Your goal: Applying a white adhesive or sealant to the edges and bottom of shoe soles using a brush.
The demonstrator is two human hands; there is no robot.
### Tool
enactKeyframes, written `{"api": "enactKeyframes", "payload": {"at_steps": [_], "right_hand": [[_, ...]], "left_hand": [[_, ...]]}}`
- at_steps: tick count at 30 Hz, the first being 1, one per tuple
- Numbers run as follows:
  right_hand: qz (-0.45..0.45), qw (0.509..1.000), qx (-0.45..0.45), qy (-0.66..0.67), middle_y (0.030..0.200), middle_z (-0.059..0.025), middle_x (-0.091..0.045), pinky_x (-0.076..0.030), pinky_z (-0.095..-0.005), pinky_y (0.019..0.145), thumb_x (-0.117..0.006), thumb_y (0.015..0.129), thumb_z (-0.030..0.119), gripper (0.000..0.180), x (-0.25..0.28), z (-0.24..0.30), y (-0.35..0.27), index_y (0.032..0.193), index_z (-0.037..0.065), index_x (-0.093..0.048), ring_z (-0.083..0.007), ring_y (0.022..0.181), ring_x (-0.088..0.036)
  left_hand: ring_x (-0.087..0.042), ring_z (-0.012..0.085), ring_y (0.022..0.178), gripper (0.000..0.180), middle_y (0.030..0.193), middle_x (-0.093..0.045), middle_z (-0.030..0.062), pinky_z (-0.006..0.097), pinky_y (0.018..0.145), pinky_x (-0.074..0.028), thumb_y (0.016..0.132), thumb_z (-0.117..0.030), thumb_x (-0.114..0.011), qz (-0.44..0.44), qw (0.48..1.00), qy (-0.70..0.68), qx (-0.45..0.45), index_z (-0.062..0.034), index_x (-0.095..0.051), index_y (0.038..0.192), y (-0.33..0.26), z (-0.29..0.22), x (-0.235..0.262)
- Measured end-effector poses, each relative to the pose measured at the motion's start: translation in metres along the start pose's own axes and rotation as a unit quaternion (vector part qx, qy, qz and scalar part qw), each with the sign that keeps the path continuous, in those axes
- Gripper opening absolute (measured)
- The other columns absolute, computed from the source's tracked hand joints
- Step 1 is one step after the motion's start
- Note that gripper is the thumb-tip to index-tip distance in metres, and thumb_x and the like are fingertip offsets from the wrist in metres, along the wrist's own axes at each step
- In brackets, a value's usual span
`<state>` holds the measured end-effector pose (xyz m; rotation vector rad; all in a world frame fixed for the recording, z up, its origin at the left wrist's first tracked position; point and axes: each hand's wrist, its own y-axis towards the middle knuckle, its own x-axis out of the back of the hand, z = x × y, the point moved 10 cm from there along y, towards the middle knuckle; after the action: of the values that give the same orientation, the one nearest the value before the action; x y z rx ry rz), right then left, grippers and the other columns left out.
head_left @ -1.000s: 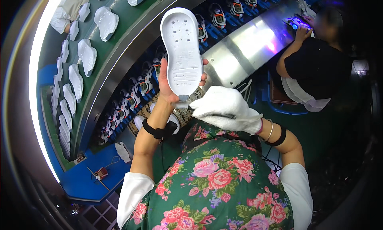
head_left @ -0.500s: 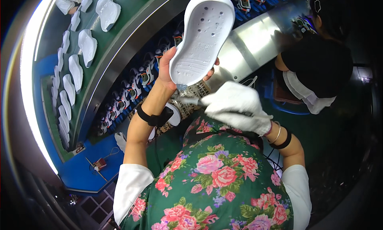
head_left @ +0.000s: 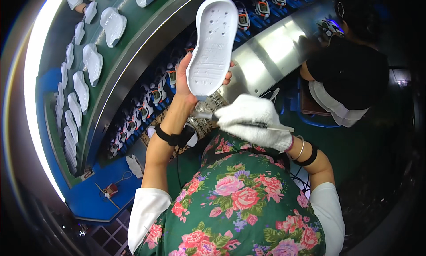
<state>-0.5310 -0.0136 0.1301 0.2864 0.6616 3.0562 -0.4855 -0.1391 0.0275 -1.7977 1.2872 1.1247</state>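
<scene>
My bare left hand (head_left: 183, 80) is wrapped round the heel end of a white foam shoe sole (head_left: 212, 47). Its inner face is turned up, with small holes near the toe and ridges at the heel. A bluish, see-through bit shows at the heel's lower edge. In a white knit glove, my right hand (head_left: 253, 123) is closed round a slim tool with a dark handle and a greyish, blade-like tip (head_left: 205, 116). The tip is just below the heel, apart from the sole.
More white soles (head_left: 92, 64) lie on a green curved belt (head_left: 126, 14) at left. Beside it runs a row of white-and-orange devices (head_left: 156, 96). A co-worker in black (head_left: 348, 74) sits at right by a metal surface (head_left: 253, 69). Below is a cardboard box (head_left: 208, 106).
My left hand and the sole have shifted left and slightly down. My right hand with the tool has moved a little left. Soles on the belt have slid along it.
</scene>
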Motion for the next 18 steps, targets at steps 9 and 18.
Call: {"api": "enactKeyframes", "payload": {"at_steps": [9,18], "right_hand": [[-0.149,0.929,0.117,-0.318,0.101,-0.0123,-0.075,-0.057,-0.0371,0.077,-0.074,0.077,0.003,0.022,0.09,0.007,0.026,0.099,0.006,-0.076,-0.0279,0.089,-0.069],[-0.095,0.992,-0.067,0.049,0.098,-0.0155,-0.076,-0.056,-0.0332,0.08,-0.076,0.075,-0.004,0.013,0.094,-0.006,-0.007,0.088,-0.001,-0.076,-0.0237,0.087,-0.073]], "left_hand": [[-0.065,0.0433,0.099,0.076,0.127,-0.059,0.0313,0.051,0.087,-0.054,0.1,-0.06,-0.037,-0.108,0.989,-0.101,0.003,-0.0004,-0.043,0.147,-0.008,0.06,-0.002],[-0.061,0.0439,0.116,0.095,0.143,-0.046,0.0324,0.058,0.097,-0.052,0.094,-0.075,-0.036,-0.018,0.997,-0.043,-0.056,-0.0024,-0.028,0.155,0.016,0.009,-0.028]]}}
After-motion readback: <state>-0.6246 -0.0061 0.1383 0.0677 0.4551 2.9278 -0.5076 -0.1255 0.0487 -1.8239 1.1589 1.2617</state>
